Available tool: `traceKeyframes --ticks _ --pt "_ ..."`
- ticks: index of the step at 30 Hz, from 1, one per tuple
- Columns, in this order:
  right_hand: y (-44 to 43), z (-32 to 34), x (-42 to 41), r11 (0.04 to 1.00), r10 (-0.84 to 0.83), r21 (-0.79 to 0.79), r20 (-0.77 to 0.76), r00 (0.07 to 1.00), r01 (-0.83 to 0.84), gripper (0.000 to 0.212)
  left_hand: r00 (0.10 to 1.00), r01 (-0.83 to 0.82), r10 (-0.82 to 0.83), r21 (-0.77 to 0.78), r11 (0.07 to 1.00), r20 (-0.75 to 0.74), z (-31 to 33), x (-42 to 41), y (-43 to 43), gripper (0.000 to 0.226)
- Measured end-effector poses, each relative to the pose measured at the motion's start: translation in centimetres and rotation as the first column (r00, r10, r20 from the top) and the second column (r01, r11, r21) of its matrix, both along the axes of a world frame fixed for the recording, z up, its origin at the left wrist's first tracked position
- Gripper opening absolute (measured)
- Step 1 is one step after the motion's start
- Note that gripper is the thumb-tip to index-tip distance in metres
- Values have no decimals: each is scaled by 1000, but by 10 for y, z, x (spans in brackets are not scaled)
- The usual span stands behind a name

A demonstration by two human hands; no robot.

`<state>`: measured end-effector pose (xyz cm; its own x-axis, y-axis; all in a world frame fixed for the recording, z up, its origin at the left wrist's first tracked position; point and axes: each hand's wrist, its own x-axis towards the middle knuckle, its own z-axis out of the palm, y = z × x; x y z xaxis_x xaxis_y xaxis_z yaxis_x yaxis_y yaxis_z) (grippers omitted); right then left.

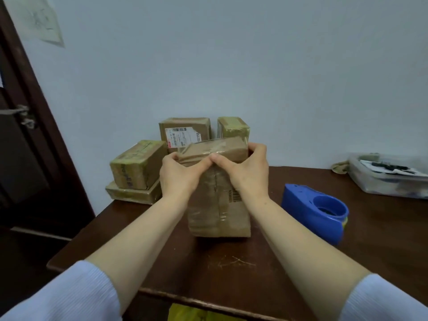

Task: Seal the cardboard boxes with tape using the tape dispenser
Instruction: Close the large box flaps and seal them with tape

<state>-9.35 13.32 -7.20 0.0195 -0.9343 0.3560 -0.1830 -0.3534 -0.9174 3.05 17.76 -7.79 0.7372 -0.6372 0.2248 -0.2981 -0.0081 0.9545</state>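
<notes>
- Boxes crowd the far side of the counter [231,262]: a labelled box [185,133] and a small taped box [234,127] stand against the wall, just behind the one I am working on.
- To the left, a greenish-taped box [136,164] sits on top of a flat box [134,194] at the counter's back left corner, near my left hand but apart from it.
- On my right, the blue tape dispenser [312,209] lies on the counter, just beside the box I hold and not touching either hand.
- Further right, a clear plastic container [389,179] with dark items inside rests near the counter's edge; I cannot make out its contents.
- A dark wooden door [25,135] fills the left edge, and something yellow [185,313] shows below the counter's near edge.
- The cardboard box [220,205] stands upright in the middle of the counter, long axis vertical, one broad taped face turned toward me with a seam running top to bottom.
- Its top slopes up and away from me, covered with shiny clear tape.
- My left hand [177,173] is curled over the top left corner, thumb pressed on the near top edge.
- My right hand [245,169] grips the top right corner, fingers wrapped round the far side, thumb meeting the left thumb at the middle of the edge.
- Both hands are closed on the box; nothing else is held.
</notes>
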Motion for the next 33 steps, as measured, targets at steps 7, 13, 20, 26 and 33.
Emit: traceKeyframes --ticks 7,13,20,26,33 --pt "-14 -9 -3 992 -18 -123 -44 999 13 68 992 3 0 -22 1000 123 -4 11 -2 50" --pt "-36 -7 -20 992 121 -71 212 970 -109 43 982 183 -178 -102 978 58 -5 30 -9 21" --pt "-25 2 -27 992 124 -57 291 949 -112 19 902 266 -331 -246 932 -276 -2 32 12 27" --pt "-12 6 -5 991 -129 -62 -174 976 120 77 993 85 -71 -153 985 96 -3 2 5 30" --pt "-34 -2 -27 993 -24 -117 22 999 27 34 967 245 -254 -181 952 -26 -2 16 5 17"
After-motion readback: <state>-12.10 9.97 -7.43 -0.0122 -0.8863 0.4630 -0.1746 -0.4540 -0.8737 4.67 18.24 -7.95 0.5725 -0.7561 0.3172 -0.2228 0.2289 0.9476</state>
